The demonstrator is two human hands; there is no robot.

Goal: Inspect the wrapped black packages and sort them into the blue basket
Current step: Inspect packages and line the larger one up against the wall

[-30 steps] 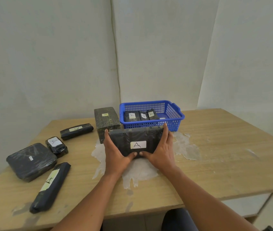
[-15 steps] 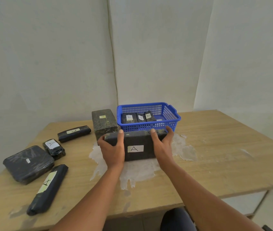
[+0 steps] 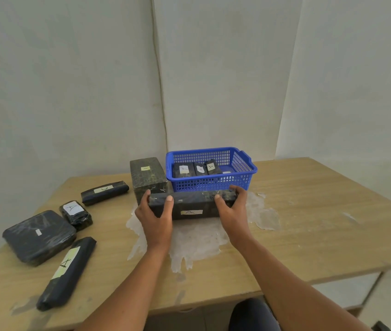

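Note:
A long black wrapped package (image 3: 193,204) with an "A" label on its near face is held just in front of the blue basket (image 3: 211,183). My left hand (image 3: 154,218) grips its left end, thumb on top. My right hand (image 3: 234,211) grips its right end, fingers curled over the far edge. The basket holds three small black packages (image 3: 197,168) with white labels. Whether the held package touches the table cannot be told.
A tall dark box (image 3: 147,177) stands left of the basket. On the wooden table's (image 3: 321,211) left lie a long tube-like package (image 3: 66,271), a flat square package (image 3: 38,236), a small labelled one (image 3: 75,214) and a short roll (image 3: 105,192). White residue (image 3: 197,242) marks the middle.
Both hands have tipped the package so its labelled face turns toward me and downward, moved their grip to its ends, and carried it closer to the basket.

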